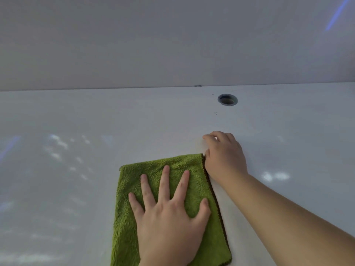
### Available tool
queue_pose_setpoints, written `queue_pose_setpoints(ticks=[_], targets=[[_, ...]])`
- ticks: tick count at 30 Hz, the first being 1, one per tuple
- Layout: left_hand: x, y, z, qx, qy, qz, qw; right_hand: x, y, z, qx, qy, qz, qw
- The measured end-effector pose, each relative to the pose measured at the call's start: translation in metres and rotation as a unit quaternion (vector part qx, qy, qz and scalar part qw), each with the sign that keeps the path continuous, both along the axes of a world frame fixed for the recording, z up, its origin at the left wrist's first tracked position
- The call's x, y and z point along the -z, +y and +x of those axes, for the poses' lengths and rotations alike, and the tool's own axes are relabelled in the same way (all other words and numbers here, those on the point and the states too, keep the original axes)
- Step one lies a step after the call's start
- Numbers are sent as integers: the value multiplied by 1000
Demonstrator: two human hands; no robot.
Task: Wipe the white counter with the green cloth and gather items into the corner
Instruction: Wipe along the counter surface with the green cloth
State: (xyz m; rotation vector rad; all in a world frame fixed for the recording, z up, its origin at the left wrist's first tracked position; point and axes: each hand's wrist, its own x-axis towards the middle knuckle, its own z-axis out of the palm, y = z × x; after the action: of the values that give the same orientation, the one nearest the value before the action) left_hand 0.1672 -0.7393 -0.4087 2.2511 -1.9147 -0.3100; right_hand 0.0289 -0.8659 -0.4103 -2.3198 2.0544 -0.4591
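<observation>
The green cloth [132,191] lies folded flat on the white counter [76,121], near its front edge. My left hand [167,217] presses down on the cloth with straight, spread fingers. My right hand [224,156] rests on the counter just right of the cloth's far right corner, its heel against the cloth's edge. Its fingers are curled, with the tips on the bare surface beside a faint yellowish mark [198,144], and I see nothing held in them.
A round cable hole [227,99] with a grey rim sits in the counter near the back, beyond my right hand. A plain grey wall [172,45] rises along the counter's back edge. Patches of reflected light lie on the surface.
</observation>
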Motion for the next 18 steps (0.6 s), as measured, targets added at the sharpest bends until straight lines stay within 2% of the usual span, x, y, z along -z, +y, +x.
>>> queue_pose_setpoints(ticks=[7,18], targets=[[4,-80,21,18,7,-1,1000,-5,-42,6,30,40,12,999],[8,-212,39,73,-15,-6,997,-5,-135,20,49,0,4,999]])
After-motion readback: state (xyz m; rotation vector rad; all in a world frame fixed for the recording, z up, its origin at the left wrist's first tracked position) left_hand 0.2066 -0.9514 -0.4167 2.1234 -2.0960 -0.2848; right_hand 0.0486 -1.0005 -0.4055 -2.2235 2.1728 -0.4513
